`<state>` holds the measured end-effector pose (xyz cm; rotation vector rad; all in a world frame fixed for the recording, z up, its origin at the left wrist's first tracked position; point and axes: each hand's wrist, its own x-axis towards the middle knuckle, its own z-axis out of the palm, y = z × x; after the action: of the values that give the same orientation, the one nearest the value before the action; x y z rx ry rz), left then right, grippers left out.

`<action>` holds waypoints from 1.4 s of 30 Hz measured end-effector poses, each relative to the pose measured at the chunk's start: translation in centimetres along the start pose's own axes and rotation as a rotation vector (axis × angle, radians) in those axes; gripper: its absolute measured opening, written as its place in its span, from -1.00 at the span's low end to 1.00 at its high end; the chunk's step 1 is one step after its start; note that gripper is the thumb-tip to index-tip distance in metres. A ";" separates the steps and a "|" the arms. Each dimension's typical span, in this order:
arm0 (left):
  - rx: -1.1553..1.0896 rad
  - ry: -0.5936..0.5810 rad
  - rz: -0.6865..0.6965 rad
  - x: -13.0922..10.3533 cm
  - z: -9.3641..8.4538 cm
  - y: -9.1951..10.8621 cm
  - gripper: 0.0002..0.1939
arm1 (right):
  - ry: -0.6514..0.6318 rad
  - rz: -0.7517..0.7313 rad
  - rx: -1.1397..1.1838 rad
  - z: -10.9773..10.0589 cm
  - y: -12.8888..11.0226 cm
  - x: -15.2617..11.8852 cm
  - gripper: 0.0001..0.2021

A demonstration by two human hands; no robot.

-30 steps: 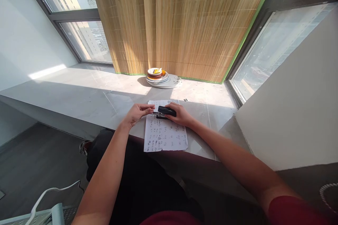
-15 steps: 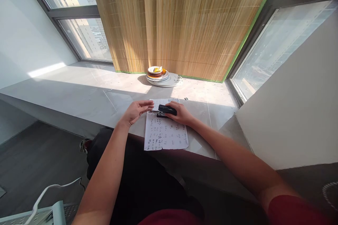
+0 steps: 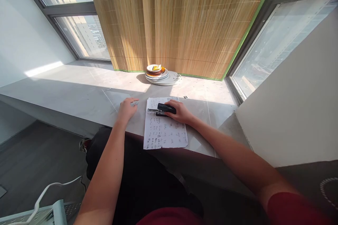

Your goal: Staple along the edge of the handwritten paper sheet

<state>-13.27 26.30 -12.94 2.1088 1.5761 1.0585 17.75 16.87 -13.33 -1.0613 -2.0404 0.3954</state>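
Observation:
A black stapler [image 3: 167, 108] is gripped by my right hand [image 3: 180, 111], its jaws pointing left with the silvery staple tray sticking out. It rests over a sheet of paper [image 3: 166, 133] covered in handwritten lines. The sheet lies on the pale stone ledge [image 3: 100, 107], its near end reaching the front edge. My left hand [image 3: 127, 110] is to the left of the sheet, over the ledge, holding nothing, with the index finger stretched out and the thumb apart. Part of the stapler's rear is hidden by my right fingers.
Behind the paper, a stack of plates and bowls [image 3: 157, 74] stands by the bamboo blind [image 3: 171, 24]. Small dark bits [image 3: 185, 97] lie beyond the sheet's far right corner. A wall [image 3: 287, 95] bounds the right side. Below left is a white cable [image 3: 50, 187].
My left hand has drawn back leftward from the stapler's front end, exposing the staple tray. My right hand keeps its hold on the stapler in nearly the same place.

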 end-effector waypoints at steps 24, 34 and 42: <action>-0.852 -0.187 0.031 -0.7 1.3 4.0 -0.55 | 0.018 -0.028 0.016 0.2 0.4 0.0 -0.69; -0.851 -0.242 0.084 -1.1 1.3 4.9 -0.48 | 0.022 -0.036 0.017 0.3 0.5 0.1 -0.68; -0.432 -0.250 0.242 -1.0 1.8 4.2 -0.60 | 0.021 -0.034 0.018 0.3 0.3 0.0 -0.70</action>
<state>-9.25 24.23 -11.90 2.0582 0.8984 1.0460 17.74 17.11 -13.69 -1.0152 -2.0303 0.3829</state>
